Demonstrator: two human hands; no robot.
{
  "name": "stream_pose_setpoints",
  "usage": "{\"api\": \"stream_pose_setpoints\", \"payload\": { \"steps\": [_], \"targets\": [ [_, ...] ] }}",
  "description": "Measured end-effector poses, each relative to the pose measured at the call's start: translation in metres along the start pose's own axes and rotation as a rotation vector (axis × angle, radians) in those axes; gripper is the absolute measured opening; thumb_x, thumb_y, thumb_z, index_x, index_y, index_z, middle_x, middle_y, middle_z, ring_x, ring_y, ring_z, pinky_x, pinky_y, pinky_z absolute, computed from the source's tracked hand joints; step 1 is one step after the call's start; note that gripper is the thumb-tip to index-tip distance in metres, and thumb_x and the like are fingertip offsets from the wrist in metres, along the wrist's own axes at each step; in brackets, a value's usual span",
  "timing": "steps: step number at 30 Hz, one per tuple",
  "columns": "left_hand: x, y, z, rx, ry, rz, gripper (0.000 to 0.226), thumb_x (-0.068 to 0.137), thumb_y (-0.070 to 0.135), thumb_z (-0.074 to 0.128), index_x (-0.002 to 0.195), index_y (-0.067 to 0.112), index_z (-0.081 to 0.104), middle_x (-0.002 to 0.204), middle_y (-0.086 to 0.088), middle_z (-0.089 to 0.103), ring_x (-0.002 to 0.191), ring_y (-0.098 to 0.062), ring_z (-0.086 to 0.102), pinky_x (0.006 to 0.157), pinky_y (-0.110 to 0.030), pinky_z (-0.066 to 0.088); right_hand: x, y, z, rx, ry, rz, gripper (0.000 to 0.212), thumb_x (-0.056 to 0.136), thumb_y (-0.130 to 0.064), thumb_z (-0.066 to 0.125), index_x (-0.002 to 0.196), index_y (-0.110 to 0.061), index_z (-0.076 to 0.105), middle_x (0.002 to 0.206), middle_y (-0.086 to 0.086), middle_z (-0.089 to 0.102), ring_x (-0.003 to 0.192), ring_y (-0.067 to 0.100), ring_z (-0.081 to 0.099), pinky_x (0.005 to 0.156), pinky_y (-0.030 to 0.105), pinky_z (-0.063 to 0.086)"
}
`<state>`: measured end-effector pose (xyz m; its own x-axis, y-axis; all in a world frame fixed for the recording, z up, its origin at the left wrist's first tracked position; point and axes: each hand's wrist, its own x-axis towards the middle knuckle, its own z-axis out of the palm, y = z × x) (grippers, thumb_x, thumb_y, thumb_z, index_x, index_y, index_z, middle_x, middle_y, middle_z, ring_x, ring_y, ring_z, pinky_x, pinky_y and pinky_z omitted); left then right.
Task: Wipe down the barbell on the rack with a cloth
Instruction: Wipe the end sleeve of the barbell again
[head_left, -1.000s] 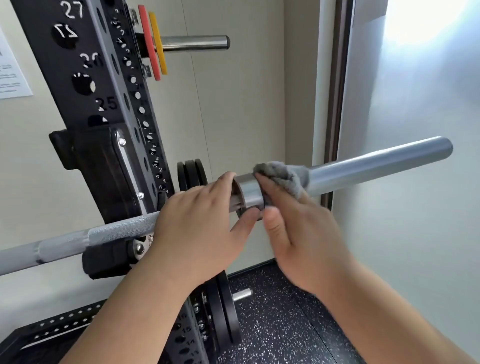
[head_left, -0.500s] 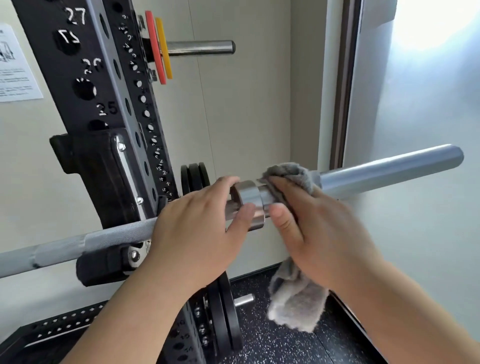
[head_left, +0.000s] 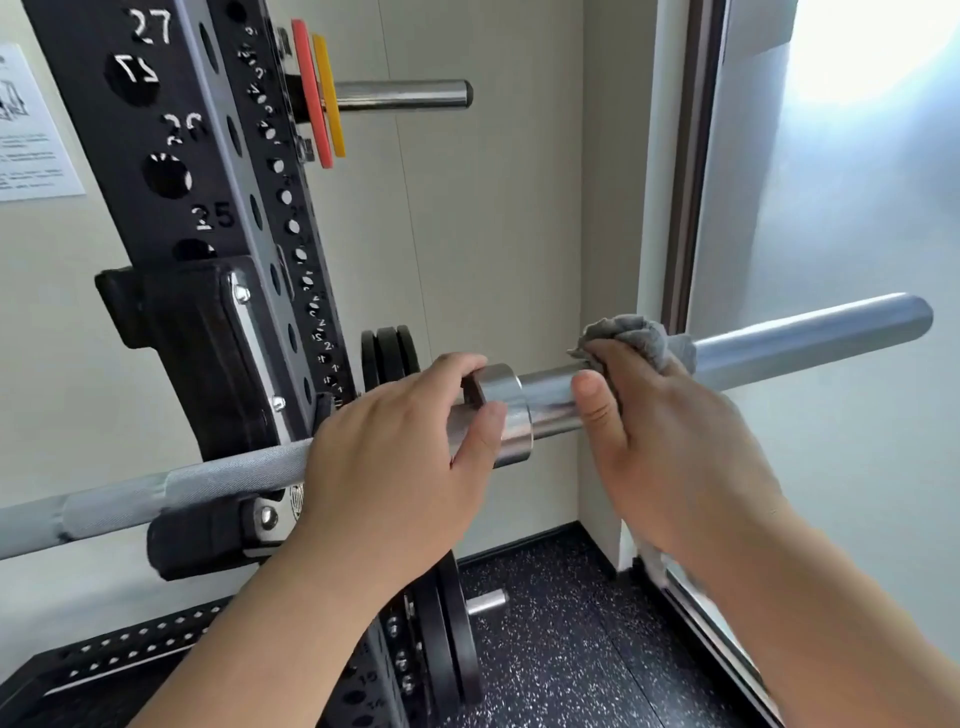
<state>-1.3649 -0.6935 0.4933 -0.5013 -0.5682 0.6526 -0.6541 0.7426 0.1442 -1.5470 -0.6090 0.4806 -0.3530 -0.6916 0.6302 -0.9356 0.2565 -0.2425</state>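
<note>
A silver barbell (head_left: 810, 340) lies across the black rack's hook (head_left: 208, 530), its sleeve pointing up to the right. My left hand (head_left: 395, 462) is closed around the bar just inside the shiny collar (head_left: 511, 421), thumb against the collar. My right hand (head_left: 675, 447) wraps the grey cloth (head_left: 636, 335) around the sleeve a short way outside the collar. Most of the cloth is hidden behind this hand.
The black numbered rack upright (head_left: 171, 171) stands at left. A peg (head_left: 405, 94) with a red and a yellow plate sticks out above. Black plates (head_left: 452, 639) hang low on the rack over speckled flooring. A wall and frosted window panel (head_left: 831, 208) close in the right.
My right hand slid the cloth rightward along the sleeve, away from the collar, baring a short shiny stretch. The hanging cloth end is no longer visible. My left hand kept its grip.
</note>
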Motion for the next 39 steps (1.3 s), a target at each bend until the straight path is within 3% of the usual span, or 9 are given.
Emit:
{"api": "stream_pose_setpoints", "payload": {
  "steps": [4,7,11,14,17,22,29,35,39],
  "targets": [
    [-0.002,-0.006,0.0,-0.155,0.063,0.0,0.034,0.097,0.057,0.051,0.129,0.049,0.058,0.11,0.03,0.067,0.069,0.002,0.053,0.074,-0.025,0.041,-0.024,-0.032,0.015,0.071,-0.101,-0.222,0.08,0.101,-0.069,-0.002,0.159,-0.024,0.031,0.16,-0.002,0.042,0.102,0.029,0.072,0.069,0.043,0.06],
    [-0.001,-0.008,0.002,-0.296,0.122,0.007,0.019,0.097,0.043,0.057,0.112,0.044,0.069,0.12,0.034,0.065,0.106,0.01,0.06,0.087,-0.019,0.046,-0.02,-0.007,0.007,0.041,-0.006,-0.198,0.069,0.105,-0.063,0.007,0.156,-0.028,0.038,0.15,0.001,0.055,0.08,0.031,0.074,0.061,0.041,0.06],
    [0.0,-0.006,-0.001,-0.276,0.09,0.007,0.023,0.098,0.047,0.051,0.117,0.046,0.065,0.125,0.032,0.058,0.106,0.007,0.057,0.087,-0.028,0.051,0.003,0.035,0.0,0.016,0.079,0.091,0.053,0.104,-0.055,0.022,0.14,-0.028,0.051,0.146,0.0,0.055,0.092,0.041,0.068,0.07,0.042,0.049],
    [-0.001,0.004,-0.002,-0.121,0.027,0.021,0.037,0.098,0.054,0.048,0.133,0.048,0.057,0.13,0.031,0.059,0.086,0.008,0.055,0.075,-0.025,0.044,-0.007,0.009,0.01,0.106,-0.017,-0.094,0.063,0.103,-0.061,0.011,0.149,-0.031,0.042,0.156,-0.005,0.045,0.106,0.033,0.068,0.081,0.044,0.058],
    [0.003,0.008,-0.002,-0.098,0.002,0.014,0.041,0.096,0.057,0.048,0.135,0.046,0.056,0.13,0.027,0.061,0.099,0.0,0.061,0.077,-0.024,0.039,-0.022,-0.01,0.014,0.093,-0.138,-0.275,0.065,0.103,-0.064,0.002,0.16,-0.038,0.02,0.165,-0.009,0.034,0.102,0.027,0.072,0.077,0.045,0.061],
    [0.01,0.014,-0.002,-0.08,-0.052,0.026,0.041,0.094,0.059,0.043,0.13,0.042,0.054,0.122,0.026,0.06,0.098,0.002,0.054,0.08,-0.024,0.041,-0.001,0.048,0.009,0.119,0.115,-0.035,0.046,0.107,-0.047,0.029,0.147,-0.032,0.048,0.146,-0.006,0.055,0.092,0.031,0.071,0.075,0.047,0.06],
    [0.021,0.039,0.008,-0.029,0.024,0.093,0.033,0.095,0.051,0.051,0.118,0.031,0.064,0.107,0.02,0.063,0.086,-0.003,0.052,0.077,-0.028,0.045,-0.011,0.023,0.018,0.135,0.001,-0.22,0.052,0.106,-0.054,0.018,0.156,-0.043,0.027,0.16,-0.012,0.039,0.095,0.028,0.072,0.076,0.045,0.061],
    [0.03,0.056,0.015,0.123,-0.049,0.083,0.053,0.093,0.063,0.032,0.118,0.034,0.069,0.103,0.02,0.067,0.091,-0.011,0.061,0.085,-0.039,0.052,0.009,0.107,0.01,0.129,0.196,0.1,0.047,0.105,-0.046,0.027,0.144,-0.036,0.051,0.151,-0.006,0.051,0.093,0.04,0.07,0.072,0.045,0.058],
    [0.035,0.081,0.026,0.265,-0.089,0.088,0.065,0.09,0.068,0.024,0.122,0.033,0.069,0.096,0.016,0.067,0.091,-0.015,0.064,0.089,-0.04,0.048,0.0,0.088,0.013,0.163,0.092,-0.154,0.051,0.106,-0.052,0.021,0.153,-0.043,0.038,0.16,-0.015,0.04,0.091,0.03,0.074,0.07,0.047,0.063]
  ]
}}
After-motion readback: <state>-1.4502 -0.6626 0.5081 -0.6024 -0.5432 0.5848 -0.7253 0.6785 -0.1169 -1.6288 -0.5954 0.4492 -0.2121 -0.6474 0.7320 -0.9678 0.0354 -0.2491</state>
